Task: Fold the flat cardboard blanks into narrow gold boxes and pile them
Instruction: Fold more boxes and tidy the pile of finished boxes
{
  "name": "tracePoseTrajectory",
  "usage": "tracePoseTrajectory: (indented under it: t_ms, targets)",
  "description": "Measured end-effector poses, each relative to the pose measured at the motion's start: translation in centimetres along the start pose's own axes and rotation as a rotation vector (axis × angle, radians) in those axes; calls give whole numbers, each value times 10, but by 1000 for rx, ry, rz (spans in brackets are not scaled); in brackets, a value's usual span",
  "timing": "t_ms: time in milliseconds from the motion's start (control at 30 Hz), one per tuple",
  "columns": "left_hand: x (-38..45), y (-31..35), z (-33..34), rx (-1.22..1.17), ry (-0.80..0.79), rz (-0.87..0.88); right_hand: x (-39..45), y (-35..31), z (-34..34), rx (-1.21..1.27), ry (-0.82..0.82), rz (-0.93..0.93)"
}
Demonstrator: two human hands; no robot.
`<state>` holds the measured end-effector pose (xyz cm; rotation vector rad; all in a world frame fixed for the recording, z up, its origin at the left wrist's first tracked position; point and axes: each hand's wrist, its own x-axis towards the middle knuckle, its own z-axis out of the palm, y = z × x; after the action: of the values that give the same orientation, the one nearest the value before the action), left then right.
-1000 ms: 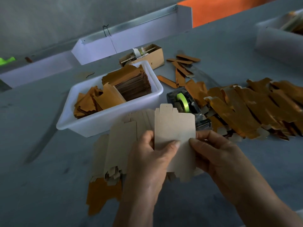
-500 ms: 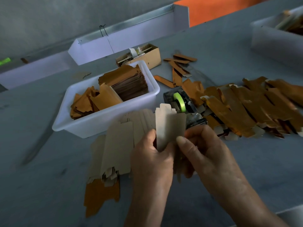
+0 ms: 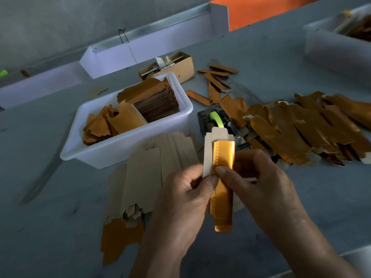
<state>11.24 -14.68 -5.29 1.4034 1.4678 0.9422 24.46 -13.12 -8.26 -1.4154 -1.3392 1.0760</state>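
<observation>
Between both hands, held upright above the table (image 3: pixel 301 207), the half-folded gold box (image 3: pixel 223 157) shows its shiny face and a pale flap along its left edge. By its look it is thin card — light, springy at the creases, slick on the foil side — so it is best pinched along the long edges, not the open ends. Left hand (image 3: pixel 184 199) pinches the pale flap; right hand (image 3: pixel 261 181) curls around the body, thumb pressed on the foil. Flat blanks (image 3: pixel 144 177) lie just left, finished boxes (image 3: pixel 301 129) piled right, beyond the tape dispenser (image 3: pixel 216 121) and white tub (image 3: pixel 124 145).
</observation>
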Motion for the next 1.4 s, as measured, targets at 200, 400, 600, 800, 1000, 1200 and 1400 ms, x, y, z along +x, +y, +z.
tracePoseTrajectory:
  t_ms: [200, 400, 600, 800, 1000, 1200, 1400]
  targets:
    - [0, -1, 5, 66, 100, -49, -1, 3, -2, 502, -205, 228]
    - [-5, -1, 16, 270, 303, 50, 0, 2, 3, 525, -111, 222]
    - [-13, 10, 43, 1031, 337, 158, -1, -3, 11, 377, 16, 125]
    - [-15, 7, 47, 1130, 279, 184, -5, -8, 9, 333, -33, 90]
    - [-12, 3, 31, 582, 352, 82, 3, -6, 8, 274, 20, 108]
    - [-7, 9, 1, -173, 112, -199, 3, -13, -1, 356, -121, 51]
    - [6, 9, 4, -421, 337, -185, 34, -6, -36, 33, 233, -55]
